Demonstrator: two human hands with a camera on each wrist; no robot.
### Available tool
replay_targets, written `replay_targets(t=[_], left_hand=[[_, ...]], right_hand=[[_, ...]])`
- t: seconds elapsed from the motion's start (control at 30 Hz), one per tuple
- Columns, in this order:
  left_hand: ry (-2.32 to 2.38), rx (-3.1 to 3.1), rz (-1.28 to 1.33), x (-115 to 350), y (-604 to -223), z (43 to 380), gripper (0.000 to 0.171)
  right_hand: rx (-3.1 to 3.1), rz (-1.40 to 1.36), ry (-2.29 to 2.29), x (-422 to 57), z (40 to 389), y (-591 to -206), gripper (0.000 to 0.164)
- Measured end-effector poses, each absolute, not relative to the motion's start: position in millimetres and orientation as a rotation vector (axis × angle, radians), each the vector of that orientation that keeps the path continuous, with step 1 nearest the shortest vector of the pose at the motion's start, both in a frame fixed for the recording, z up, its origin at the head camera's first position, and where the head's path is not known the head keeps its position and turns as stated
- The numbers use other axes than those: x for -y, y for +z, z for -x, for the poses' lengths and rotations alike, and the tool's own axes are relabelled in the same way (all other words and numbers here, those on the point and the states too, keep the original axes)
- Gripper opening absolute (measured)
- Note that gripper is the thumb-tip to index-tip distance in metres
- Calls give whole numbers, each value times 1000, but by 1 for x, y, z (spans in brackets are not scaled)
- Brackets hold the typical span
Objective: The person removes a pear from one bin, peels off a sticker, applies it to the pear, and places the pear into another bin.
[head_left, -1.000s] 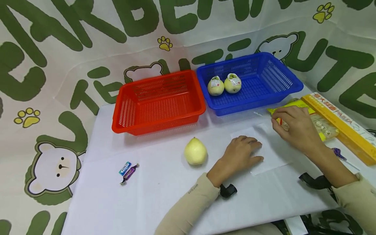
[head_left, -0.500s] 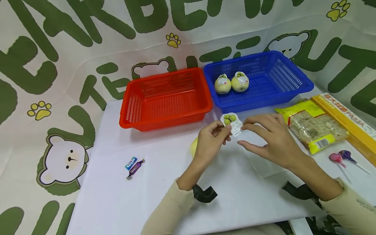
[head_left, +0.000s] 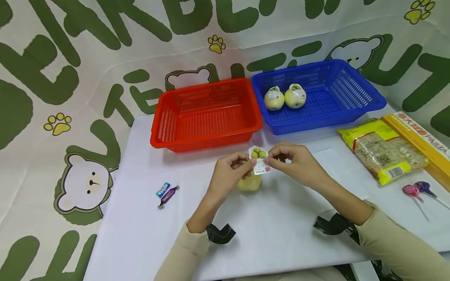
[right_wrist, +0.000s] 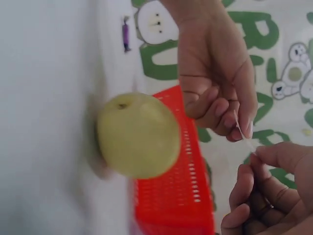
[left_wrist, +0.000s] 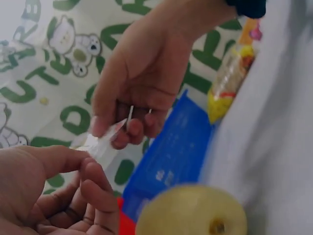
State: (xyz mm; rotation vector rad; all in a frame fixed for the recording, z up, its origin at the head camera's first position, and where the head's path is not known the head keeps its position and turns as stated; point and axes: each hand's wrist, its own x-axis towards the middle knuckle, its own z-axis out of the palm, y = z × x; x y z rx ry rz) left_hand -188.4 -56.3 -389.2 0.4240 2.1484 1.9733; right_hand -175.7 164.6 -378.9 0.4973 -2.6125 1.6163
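Observation:
Both hands pinch a white sticker [head_left: 260, 168] printed with green fruit, held up just in front of a pale yellow pear [head_left: 250, 184]. My left hand [head_left: 226, 177] has the sticker's left edge between thumb and fingertips. On its right edge, the thumb and fingers of my right hand [head_left: 299, 164] pinch it too. The sticker overlaps the top of the pear in the head view. Seen from the right wrist, the pear [right_wrist: 139, 139] stands on the white cloth, apart from both hands, and the sticker appears edge-on.
A red basket [head_left: 207, 144] and a blue basket [head_left: 327, 121] stand at the back; two labelled pears [head_left: 295, 102] sit in the blue one. Two wrapped candies [head_left: 168, 196] lie left. At right are a sheet [head_left: 339, 175], a yellow food bag [head_left: 384, 150], a pasta box [head_left: 418, 136] and lollipops [head_left: 411, 190].
The hands left the sheet at right, bringing a sticker up and leftward over the pear. The right hand, half a second ago more spread at the sticker's edge, now pinches it.

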Motion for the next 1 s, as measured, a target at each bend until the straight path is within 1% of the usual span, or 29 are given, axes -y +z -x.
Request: replay_targets(t=[0.13,0.33,0.47,0.63,0.7,0.9,1.0], left_hand=[[1862,-2311,-389,66,-394,190,14],[1635,-2530,-410,74,-398,194,15],[1564,-2603,-427,77,-402,195,13],[1503,-2668,-451,78,-408,196,13],[1479,-2684,-460,79,-410,195,19],[1273,-2711,-541,85,-418,196,50],[1249,-2633,-549,88,-421,195,53]], right_hand=[[2710,-445,1594,-155,180,-387,10],[2773,-396,1603,-144,181,-396,12],[2788,-400,1589,-139,183,-402,12],[2813,-432,1447,-134,184,-409,14],[2824,-426,1417,-133,184,-411,18],[2870,-346,1574,-138,180,-418,31],[2882,-350,1712,-139,178,-422,43]])
